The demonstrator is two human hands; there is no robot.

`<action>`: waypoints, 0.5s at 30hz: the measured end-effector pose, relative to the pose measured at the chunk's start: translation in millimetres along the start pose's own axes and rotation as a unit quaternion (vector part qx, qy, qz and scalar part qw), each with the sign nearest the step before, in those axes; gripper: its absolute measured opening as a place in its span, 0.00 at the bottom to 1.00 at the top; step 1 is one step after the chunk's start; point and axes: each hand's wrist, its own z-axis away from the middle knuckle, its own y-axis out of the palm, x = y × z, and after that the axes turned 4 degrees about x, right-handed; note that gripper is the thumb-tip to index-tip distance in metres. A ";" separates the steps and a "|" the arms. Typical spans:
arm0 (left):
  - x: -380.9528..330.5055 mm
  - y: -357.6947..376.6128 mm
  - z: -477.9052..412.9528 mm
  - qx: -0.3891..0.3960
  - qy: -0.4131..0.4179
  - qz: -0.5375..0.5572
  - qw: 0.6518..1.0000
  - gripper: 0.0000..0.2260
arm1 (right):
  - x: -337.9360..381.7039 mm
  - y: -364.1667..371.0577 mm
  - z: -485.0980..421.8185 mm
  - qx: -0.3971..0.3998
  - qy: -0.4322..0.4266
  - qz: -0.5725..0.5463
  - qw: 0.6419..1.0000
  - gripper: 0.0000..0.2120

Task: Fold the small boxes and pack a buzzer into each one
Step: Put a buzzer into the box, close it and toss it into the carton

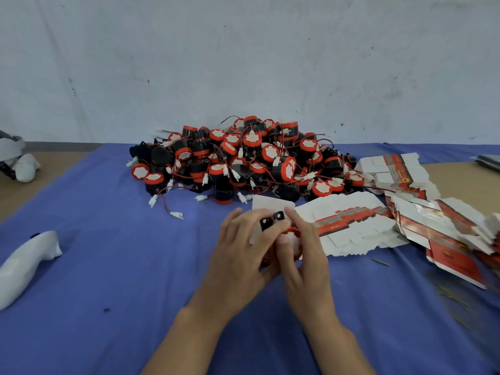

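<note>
A big heap of black and red buzzers (243,161) with red wires and white plugs lies at the far middle of the blue cloth. Both hands meet just in front of it. My left hand (238,255) and my right hand (303,253) together grip one buzzer (272,220), black bracket end up, with a small red and white box (290,242) around its lower part. The box is mostly hidden by my fingers. Flat unfolded box blanks (351,223) lie spread just right of my hands.
More stacks of flat blanks (397,171) pile up at the right, reaching the edge of the view. A white rounded object (24,263) lies on the cloth at the left. The blue cloth (121,266) covers a wooden table against a white wall.
</note>
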 end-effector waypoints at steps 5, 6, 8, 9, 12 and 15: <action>-3.8 -1.1 5.2 0.053 -0.079 0.061 0.994 0.35 | 0.3 -0.8 -1.1 0.014 0.006 0.001 1.000 0.17; -3.2 -2.2 5.7 0.068 -0.103 0.079 0.989 0.35 | 0.4 0.0 -0.9 0.017 0.004 0.007 1.000 0.16; -2.2 -3.8 6.2 0.088 -0.137 0.098 0.982 0.35 | -0.2 0.6 -1.5 0.015 0.007 0.015 1.000 0.16; -2.0 -4.2 6.1 0.093 -0.148 0.098 0.980 0.35 | -0.5 0.6 -1.9 0.013 0.015 0.016 1.000 0.18; -3.5 -4.7 5.2 0.099 -0.155 0.084 0.979 0.35 | -1.5 1.0 -1.9 0.010 0.029 0.026 0.999 0.26; -6.3 -5.1 5.1 0.110 -0.148 0.079 0.980 0.35 | -3.5 2.7 -0.8 0.008 0.011 0.045 0.999 0.27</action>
